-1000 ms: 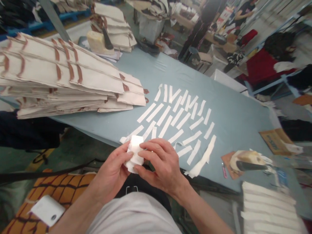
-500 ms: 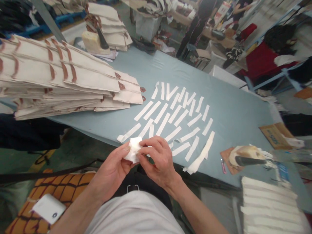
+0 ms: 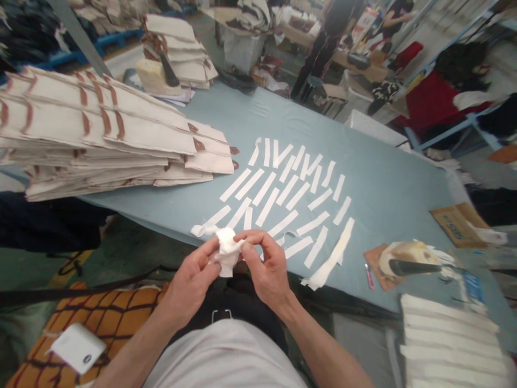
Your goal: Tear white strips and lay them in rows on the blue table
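Between my two hands, just off the table's front edge, is a crumpled piece of white strip material (image 3: 226, 249); whether it is cloth or paper I cannot tell. My left hand (image 3: 197, 277) is closed on its left side. The thumb and fingers of my right hand (image 3: 266, 264) pinch its right side. Beyond my hands, several white strips (image 3: 266, 207) lie in slanting rows on the blue-green table (image 3: 383, 188). A longer cream strip (image 3: 333, 256) lies at the right end of the rows.
Left on the table is a tall stack of cream fabric pieces with brown loops (image 3: 141, 121). An iron (image 3: 412, 261) rests at right beside a pink cutter (image 3: 369, 276). Another iron (image 3: 157, 74) stands at the back left. A person (image 3: 327, 46) stands beyond the table.
The white piece has gone from flat and folded to crumpled, with an end hanging down. My right fingers have shifted their pinch on it; my left hand has turned slightly.
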The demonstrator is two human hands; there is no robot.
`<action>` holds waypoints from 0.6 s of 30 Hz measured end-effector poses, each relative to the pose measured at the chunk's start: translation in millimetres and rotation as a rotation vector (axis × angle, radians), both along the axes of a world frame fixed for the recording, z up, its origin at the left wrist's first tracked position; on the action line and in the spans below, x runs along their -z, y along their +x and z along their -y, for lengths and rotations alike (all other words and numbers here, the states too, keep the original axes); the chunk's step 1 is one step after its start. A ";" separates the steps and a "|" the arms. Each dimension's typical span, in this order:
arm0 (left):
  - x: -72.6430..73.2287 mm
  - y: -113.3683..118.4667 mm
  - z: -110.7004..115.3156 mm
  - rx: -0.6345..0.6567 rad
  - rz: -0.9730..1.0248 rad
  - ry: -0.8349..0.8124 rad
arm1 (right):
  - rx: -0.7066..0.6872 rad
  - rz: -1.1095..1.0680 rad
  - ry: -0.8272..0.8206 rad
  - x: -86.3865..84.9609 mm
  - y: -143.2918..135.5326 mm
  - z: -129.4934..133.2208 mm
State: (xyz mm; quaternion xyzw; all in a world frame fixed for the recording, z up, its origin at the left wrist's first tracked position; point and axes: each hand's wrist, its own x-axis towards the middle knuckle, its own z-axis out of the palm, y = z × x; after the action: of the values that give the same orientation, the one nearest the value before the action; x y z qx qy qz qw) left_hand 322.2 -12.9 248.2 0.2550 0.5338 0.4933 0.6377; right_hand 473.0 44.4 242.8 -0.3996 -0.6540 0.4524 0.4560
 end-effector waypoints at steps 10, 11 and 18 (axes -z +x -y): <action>2.1 8.7 17.5 0.223 -0.163 0.000 | 0.081 0.013 -0.247 6.7 7.0 -23.3; 3.1 10.4 19.3 0.219 -0.154 -0.009 | 0.097 -0.005 -0.267 7.5 6.0 -26.0; 1.8 17.7 21.7 0.245 -0.028 0.020 | 0.062 0.022 -0.280 9.4 -2.3 -32.1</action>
State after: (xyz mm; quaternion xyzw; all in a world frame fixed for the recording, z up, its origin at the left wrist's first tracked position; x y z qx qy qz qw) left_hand 340.0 -34.6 246.4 0.3313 0.5025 0.4133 0.6833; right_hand 470.7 76.5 233.5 -0.4843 -0.5767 0.5204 0.4026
